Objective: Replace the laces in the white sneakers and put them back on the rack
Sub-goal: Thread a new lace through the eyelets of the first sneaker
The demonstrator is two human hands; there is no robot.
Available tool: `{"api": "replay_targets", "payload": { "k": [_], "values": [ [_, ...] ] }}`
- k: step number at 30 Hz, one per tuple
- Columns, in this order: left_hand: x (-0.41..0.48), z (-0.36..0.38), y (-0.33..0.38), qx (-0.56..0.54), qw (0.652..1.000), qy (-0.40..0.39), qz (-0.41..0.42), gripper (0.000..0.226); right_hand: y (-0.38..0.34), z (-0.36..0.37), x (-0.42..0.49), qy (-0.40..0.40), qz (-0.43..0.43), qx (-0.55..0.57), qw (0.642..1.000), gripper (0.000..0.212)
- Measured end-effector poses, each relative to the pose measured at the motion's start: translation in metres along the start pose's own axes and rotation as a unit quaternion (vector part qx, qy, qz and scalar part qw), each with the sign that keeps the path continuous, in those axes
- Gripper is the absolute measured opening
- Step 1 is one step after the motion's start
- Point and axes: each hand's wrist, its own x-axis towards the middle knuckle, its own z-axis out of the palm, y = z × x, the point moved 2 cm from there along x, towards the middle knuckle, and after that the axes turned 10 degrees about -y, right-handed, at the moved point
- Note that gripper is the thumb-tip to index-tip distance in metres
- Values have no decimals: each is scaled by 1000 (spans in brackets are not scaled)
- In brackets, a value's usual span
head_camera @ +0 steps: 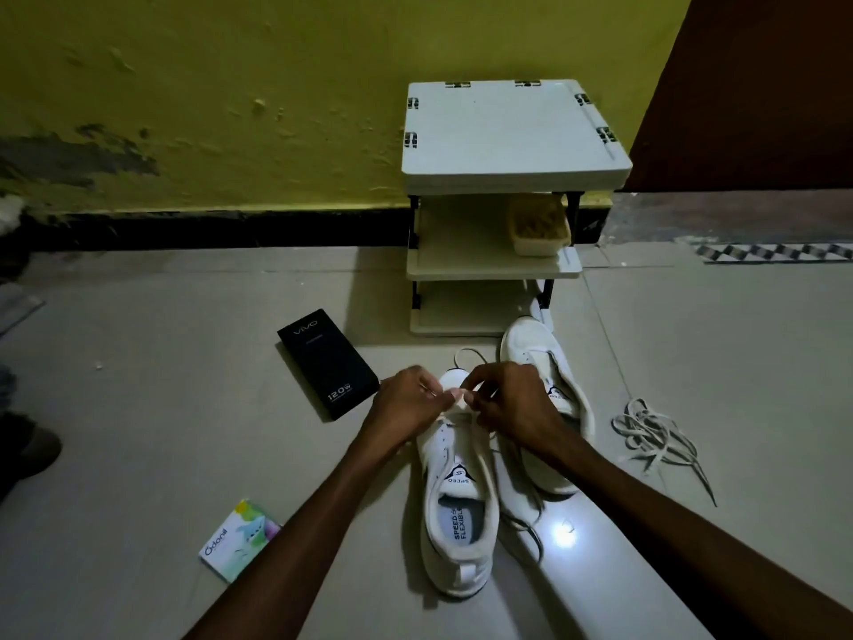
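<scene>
Left hand [406,401]: pinches the lace [465,349] at the toe-end eyelets.
Right hand [505,399]: pinches the same lace.
Near sneaker [454,501]: on the floor [184,408] before the rack [507,131]; lacing barely begun.
Far sneaker [526,339]: beside it, apparently unlaced.
Loose laces [655,436]: heaped right of both.
Remaining: lace both, rack both.

Contents: two white sneakers [461,538], one three-shelf rack [507,131], one black box [328,362], one container [537,224], one small packet [237,540], one loose lace bundle [655,436].
</scene>
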Motion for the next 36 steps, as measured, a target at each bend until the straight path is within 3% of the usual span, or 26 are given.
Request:
{"api": "replay_targets", "payload": {
  "k": [3,6,9,12,14,20,36],
  "values": [
    [-6,12,-11,137,983,-105,-59,49,5,6,0,-15,9,-54,998,6],
    [-13,22,-12,179,979,-68,-65,61,1,14,-2,-46,-8,-131,990,12],
    [-11,20,-15,128,988,-18,-80,41,-3,22,-2,-58,-29,-198,978,20],
    [-7,13,-22,14,995,-28,-96,12,-6,24,1,-66,-15,-223,972,22],
    [-6,11,-27,-27,994,-36,-103,5,-7,26,2,-81,-18,-238,968,22],
    [-4,10,-34,-87,990,-53,-101,10,-7,32,2,-111,-25,-242,964,19],
    [0,11,-43,-152,979,-61,-123,12,-18,42,-6,-95,19,-220,971,24]
  ]
}}
